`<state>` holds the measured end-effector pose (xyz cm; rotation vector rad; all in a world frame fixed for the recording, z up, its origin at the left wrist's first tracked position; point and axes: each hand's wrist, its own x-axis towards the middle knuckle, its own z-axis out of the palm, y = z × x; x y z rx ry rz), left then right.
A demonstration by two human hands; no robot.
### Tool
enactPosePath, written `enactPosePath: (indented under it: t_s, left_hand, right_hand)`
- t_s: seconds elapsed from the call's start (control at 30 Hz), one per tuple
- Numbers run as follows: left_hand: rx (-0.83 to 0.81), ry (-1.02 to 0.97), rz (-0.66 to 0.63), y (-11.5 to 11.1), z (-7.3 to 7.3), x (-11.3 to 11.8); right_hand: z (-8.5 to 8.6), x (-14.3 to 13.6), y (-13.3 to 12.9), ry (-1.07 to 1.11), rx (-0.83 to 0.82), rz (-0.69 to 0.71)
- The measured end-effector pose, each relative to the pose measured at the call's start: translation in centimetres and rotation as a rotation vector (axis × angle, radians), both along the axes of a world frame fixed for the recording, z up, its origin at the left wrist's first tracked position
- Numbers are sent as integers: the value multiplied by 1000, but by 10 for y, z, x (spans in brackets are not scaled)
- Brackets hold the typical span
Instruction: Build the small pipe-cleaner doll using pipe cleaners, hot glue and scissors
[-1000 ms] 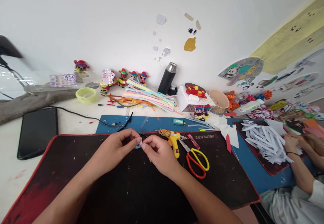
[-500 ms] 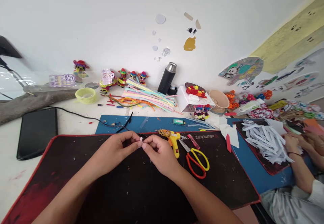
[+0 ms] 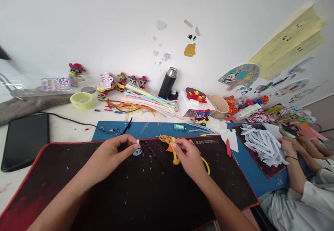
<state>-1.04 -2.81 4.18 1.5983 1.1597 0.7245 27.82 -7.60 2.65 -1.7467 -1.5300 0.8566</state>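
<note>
Between thumb and forefinger, my left hand (image 3: 118, 152) pinches a small light-blue piece (image 3: 137, 151) with a whitish knob on top. My right hand (image 3: 188, 156) is apart from it, over the yellow glue gun (image 3: 175, 154), its thumb and forefinger pressed together; anything between them is too small to make out. A thin black cord (image 3: 153, 154) lies on the black mat (image 3: 130, 196) between my hands. Behind my right hand, scissors are mostly hidden, with one yellow handle (image 3: 207, 165) showing.
Pastel pipe cleaners (image 3: 148, 100), a black flask (image 3: 167, 83) and a white box (image 3: 186, 109) stand along the wall. A black tablet (image 3: 26, 142) lies at left. At right, another person's hands (image 3: 289, 147) are beside white paper strips (image 3: 263, 145).
My hands have moved apart, the right one toward the glue gun and over the scissors. The light-blue piece now shows below my left fingertips. The view has shifted slightly.
</note>
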Motion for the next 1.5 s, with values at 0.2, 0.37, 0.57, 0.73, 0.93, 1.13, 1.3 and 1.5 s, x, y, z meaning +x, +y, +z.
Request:
enactPosePath:
  t_s: [0.2,0.37,0.57,0.73,0.93,1.13,1.3,1.5]
  left_hand:
    - [17,9,-10,0,-3,0]
    - [22,12,3,1,-1,3]
    - [36,9,-7,1,-2,4]
    - [33,-6,-8,-2,-2,5]
    - [-27,-87,-124,-9,-1,13]
    - [-127,-248,-231,-16,-3,21]
    - [-127,-295,-230,-18,-2,21]
    - [-95,-313,-239,-19,-4,19]
  right_hand:
    - [7,25,-7,-404,-128,39]
    - [-5,17,-3,-561,-159,81]
    - [-14,18,1,-416,-160,24]
    - [-21,16,2,171,-249,-15]
    - [-10,-10,13,681,-260,-25]
    - [-6,-41,22,946,-291,-37]
    - [-12,-54,25,1121,-306,12]
    - [-21,-59,22,1227,-333,71]
